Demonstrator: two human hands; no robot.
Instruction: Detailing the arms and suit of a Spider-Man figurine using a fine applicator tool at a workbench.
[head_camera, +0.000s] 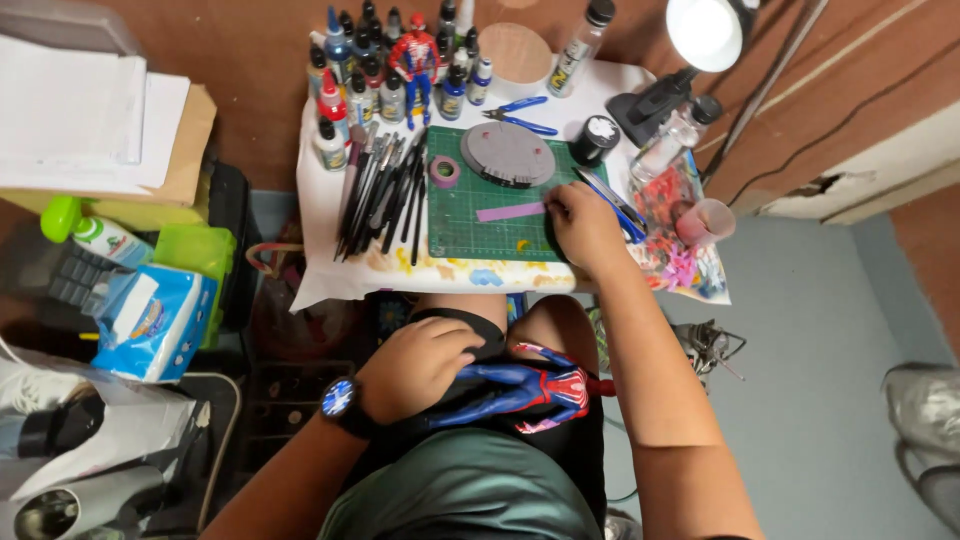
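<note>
Green mat (480, 225), tape strip (508, 211) touching right fingers (557, 203)

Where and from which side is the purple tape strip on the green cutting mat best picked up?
Grip the purple tape strip at its right end, coming from the right: it lies flat on the green cutting mat, and the right hand already sits at that end, probably best placed to lift it.

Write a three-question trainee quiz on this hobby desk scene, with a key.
1. True or false: the left hand rests on a red and blue action figure lying in the lap.
2. What does the right hand touch on the green cutting mat? A) purple tape strip B) blue pliers
3. What lies in a row left of the mat?

Key: 1 true. 2 A. 3 paintbrushes.
</note>
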